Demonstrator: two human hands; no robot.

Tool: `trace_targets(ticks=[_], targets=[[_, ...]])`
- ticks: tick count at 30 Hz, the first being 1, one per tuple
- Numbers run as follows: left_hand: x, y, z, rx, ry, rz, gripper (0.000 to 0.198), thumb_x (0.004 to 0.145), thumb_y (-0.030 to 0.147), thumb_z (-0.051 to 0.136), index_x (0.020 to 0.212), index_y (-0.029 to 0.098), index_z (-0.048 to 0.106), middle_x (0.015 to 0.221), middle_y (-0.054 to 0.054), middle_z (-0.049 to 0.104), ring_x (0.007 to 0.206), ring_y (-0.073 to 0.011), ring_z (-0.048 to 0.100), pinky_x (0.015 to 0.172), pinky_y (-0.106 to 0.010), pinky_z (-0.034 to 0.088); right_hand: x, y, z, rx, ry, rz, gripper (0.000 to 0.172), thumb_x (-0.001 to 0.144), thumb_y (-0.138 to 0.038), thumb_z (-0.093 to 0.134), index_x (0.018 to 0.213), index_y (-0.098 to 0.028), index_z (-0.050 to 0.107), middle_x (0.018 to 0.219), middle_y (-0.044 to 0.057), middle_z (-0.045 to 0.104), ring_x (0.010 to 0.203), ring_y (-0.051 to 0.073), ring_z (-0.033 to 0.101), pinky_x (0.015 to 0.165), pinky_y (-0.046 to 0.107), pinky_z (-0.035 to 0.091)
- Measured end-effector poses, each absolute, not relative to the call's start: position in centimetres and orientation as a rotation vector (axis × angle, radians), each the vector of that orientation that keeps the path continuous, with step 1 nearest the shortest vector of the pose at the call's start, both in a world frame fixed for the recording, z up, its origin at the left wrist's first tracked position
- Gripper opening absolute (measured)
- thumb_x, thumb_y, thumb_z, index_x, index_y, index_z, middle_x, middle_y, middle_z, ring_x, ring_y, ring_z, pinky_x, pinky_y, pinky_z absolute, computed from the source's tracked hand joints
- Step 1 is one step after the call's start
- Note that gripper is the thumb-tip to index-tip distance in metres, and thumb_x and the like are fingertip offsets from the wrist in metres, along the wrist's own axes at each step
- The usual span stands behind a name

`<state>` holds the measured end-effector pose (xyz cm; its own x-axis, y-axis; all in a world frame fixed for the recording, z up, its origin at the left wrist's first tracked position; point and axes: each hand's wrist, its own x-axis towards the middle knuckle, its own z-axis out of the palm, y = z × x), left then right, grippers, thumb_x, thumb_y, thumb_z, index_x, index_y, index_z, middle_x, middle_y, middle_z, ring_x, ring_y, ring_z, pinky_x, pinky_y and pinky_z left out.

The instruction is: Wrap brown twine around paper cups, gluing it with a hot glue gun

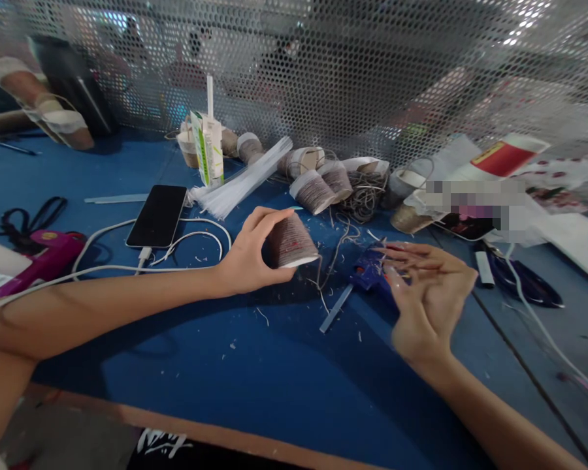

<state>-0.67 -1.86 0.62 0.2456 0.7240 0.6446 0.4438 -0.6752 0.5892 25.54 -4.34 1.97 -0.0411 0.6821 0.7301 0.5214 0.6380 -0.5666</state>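
My left hand (pixel 255 254) is closed round a paper cup (pixel 294 241) wrapped in grey-brown cord, tilted on its side above the blue table. A loose tail of cord (pixel 340 245) trails from the cup's white rim toward the right. Over a blue glue gun (pixel 365 269) hovers my right hand (pixel 428 294), its fingers stretched out and the thumb apart from them. Whether it touches the gun cannot be made out. From the gun's rear sticks a translucent glue stick (pixel 336 308).
Several cord-wrapped cups (pixel 313 190), a bundle of glue sticks (pixel 249 179) and a drink carton (pixel 208 150) stand along the perforated metal screen (pixel 294 85). On the left lie a charging phone (pixel 157 215) and a magenta glue gun (pixel 44 258). Scissors (pixel 526 281) lie right.
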Motion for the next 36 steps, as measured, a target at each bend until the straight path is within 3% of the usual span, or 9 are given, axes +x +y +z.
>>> trace_targets(ticks=[3,9,17,25,31,33,36], targets=[[-0.5,-2.0,0.5,2.340,1.077,1.402,0.077,0.072,0.029,0.072,0.142,0.022,0.040,0.128,-0.012,0.050,0.120,-0.0300,0.050,0.106,-0.052,0.047,24.6,-5.8,3.2,-0.828,-2.060,0.104,0.015,0.084,-0.020,0.057,0.092,-0.026,0.046,0.119,0.008,0.068,0.118,0.031,0.057,0.097,0.054,0.043],[-0.5,-1.7,0.2,2.426,1.136,1.249,0.098,0.071,0.031,0.078,0.152,0.027,0.024,0.133,-0.014,0.045,0.125,-0.0357,0.045,0.108,-0.058,0.041,23.2,-7.5,4.6,-0.657,-2.435,0.070,0.019,0.081,-0.015,0.051,0.089,-0.027,0.039,0.131,0.007,0.068,0.111,0.028,0.060,0.095,0.053,0.042],[-0.3,-2.0,0.4,2.549,1.158,1.218,0.115,0.065,0.031,0.087,0.155,0.026,0.016,0.130,-0.015,0.049,0.119,-0.0361,0.048,0.101,-0.054,0.042,23.2,-7.5,4.0,-0.702,-2.556,-0.009,0.019,0.084,-0.019,0.054,0.089,-0.026,0.037,0.132,0.008,0.067,0.115,0.032,0.056,0.090,0.053,0.038],[-0.2,-2.5,0.8,2.653,1.084,1.324,0.086,0.077,0.027,0.076,0.149,0.022,0.028,0.131,-0.014,0.053,0.119,-0.0316,0.051,0.100,-0.047,0.044,23.2,-7.5,4.2,-0.739,-2.379,-0.089,0.018,0.084,-0.014,0.050,0.085,-0.026,0.036,0.118,0.008,0.072,0.108,0.028,0.053,0.087,0.047,0.041],[-0.4,-1.8,0.5,2.527,0.914,1.532,0.082,0.079,0.027,0.077,0.146,0.025,0.030,0.133,-0.013,0.049,0.125,-0.0302,0.051,0.102,-0.048,0.050,24.3,-5.9,3.2,-0.834,-1.857,0.014,0.016,0.086,-0.015,0.055,0.088,-0.026,0.044,0.105,0.006,0.069,0.093,0.023,0.063,0.085,0.046,0.047],[-0.4,-1.5,0.3,2.477,0.740,1.589,0.083,0.081,0.032,0.076,0.148,0.027,0.027,0.135,-0.013,0.046,0.128,-0.0293,0.050,0.104,-0.048,0.052,24.2,-5.4,3.2,-0.760,-1.844,0.149,0.027,0.083,-0.018,0.062,0.103,-0.027,0.045,0.120,0.009,0.063,0.110,0.026,0.063,0.092,0.048,0.051],[-0.3,-1.2,-0.2,2.414,0.522,1.615,0.088,0.083,0.036,0.075,0.151,0.030,0.020,0.135,-0.013,0.042,0.130,-0.0297,0.048,0.102,-0.048,0.055,23.6,-5.3,3.3,-0.682,-2.082,0.195,0.066,0.078,-0.024,0.070,0.133,-0.025,0.034,0.148,0.017,0.043,0.142,0.032,0.042,0.108,0.055,0.045]])
